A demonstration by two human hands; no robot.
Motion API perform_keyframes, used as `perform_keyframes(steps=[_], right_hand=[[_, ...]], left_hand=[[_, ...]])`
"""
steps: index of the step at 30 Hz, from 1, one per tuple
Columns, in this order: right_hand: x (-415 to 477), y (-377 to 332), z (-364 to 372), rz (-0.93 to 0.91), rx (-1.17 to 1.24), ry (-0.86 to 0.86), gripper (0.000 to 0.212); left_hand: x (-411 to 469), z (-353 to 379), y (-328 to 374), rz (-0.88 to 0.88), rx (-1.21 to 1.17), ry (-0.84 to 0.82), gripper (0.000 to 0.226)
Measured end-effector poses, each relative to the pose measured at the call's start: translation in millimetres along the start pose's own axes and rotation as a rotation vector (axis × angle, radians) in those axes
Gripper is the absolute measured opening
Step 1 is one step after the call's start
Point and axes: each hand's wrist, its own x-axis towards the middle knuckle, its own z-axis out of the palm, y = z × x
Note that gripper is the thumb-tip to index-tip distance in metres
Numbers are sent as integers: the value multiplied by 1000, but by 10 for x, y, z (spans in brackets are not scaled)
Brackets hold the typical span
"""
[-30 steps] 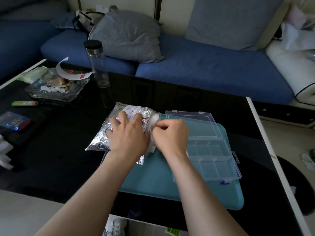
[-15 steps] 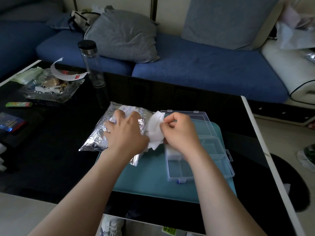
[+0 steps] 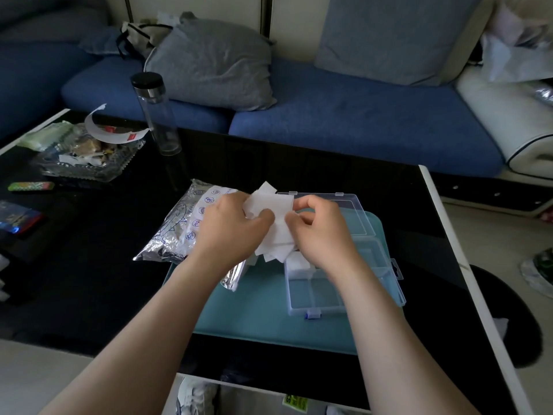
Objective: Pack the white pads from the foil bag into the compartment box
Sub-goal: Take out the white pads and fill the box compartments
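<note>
We hold the white pads [image 3: 273, 226] as a loose, fanned bunch between both hands, just above the near-left corner of the compartment box [image 3: 399, 290]. Our left hand [image 3: 230, 229] pinches the bunch from its 9 o'clock side, thumb laid across the front sheet. Our right hand [image 3: 321, 235] pinches the 3 o'clock edge with curled fingertips. The sheets stand roughly on end, their long sides running from 12 to 6 o'clock, though the fanning makes the exact count and tilt hard for us to read. The foil bag [image 3: 176, 232] lies at 9 o'clock of the pads, partly under our left wrist. The open box sits at 4 to 5 o'clock of them, right beneath our right hand, which is the nearer one for the drop. Something white, likely a pad, already lies in the compartment at the box's 10 o'clock corner. The clear lid [image 3: 353, 211] lies folded back at 12 o'clock of the box. Box and bag rest on a teal mat [image 3: 254, 313] on the black table [image 3: 98, 265], with a bottle [image 3: 155, 115] and a glass dish [image 3: 80, 169] well away at 10 o'clock.
</note>
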Motion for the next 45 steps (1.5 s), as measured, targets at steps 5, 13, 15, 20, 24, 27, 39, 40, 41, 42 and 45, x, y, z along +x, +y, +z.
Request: perform_keyframes(steps=[5,13,15,20,24,27,39,40,41,42,45], right_hand=[[16,-59,55,-43,41,31,10],[6,-79,22,-79,42,119,20],[-1,-82,-2,-102,29,179,20],[-14,-78,-88,-71,8,321,25],[-83,-132,-177,-156,-93,285,26],[-130,-158,-220,-236,-214,264,23],[-195,-147,-258,-189,-201,309,13],[-209,-155,-259,-179,-186,316,13],[-225,-167,-260,-164,-165,314,12],[-240,-167,-263,-146,-142,310,12],[-281,-154,-280,-104,-57,308,13]], left_hand=[[105,-1,-101,13,-194,66,37],[152,15,-163,-89,-519,12,32],[159,15,-167,-124,-600,-7,31],[130,48,-125,-172,-695,-104,23],[129,88,-65,-204,-696,-136,29],[115,98,-23,-240,-772,-182,29],[-126,249,268,-143,-883,-270,44],[-147,259,295,-129,-905,-307,52],[-169,266,317,-116,-920,-343,59],[-193,278,335,-105,-928,-368,63],[-219,322,337,-109,-960,-345,44]])
